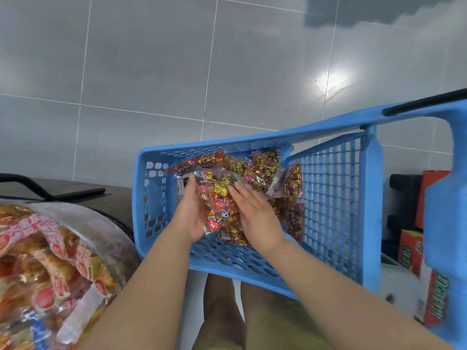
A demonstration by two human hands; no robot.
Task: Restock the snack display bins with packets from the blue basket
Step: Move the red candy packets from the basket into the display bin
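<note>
A blue plastic basket [333, 198] stands on the tiled floor in front of me, with several clear packets of red and gold snacks [265, 168] piled inside. Both my hands are inside the basket around one clear snack packet [218, 198]. My left hand [192, 210] cups the packet's left side with the thumb up along its edge. My right hand [252, 210] lies against the packet's right side with fingers spread over it. A clear round bin of orange snack packets [50, 261] sits at the lower left.
The basket's long blue handle with a black grip [427, 102] rises at the right. Red boxes [414, 248] stand on the floor at the right. A dark shelf edge [83, 193] runs behind the bin. My bare knees [240, 311] are below the basket.
</note>
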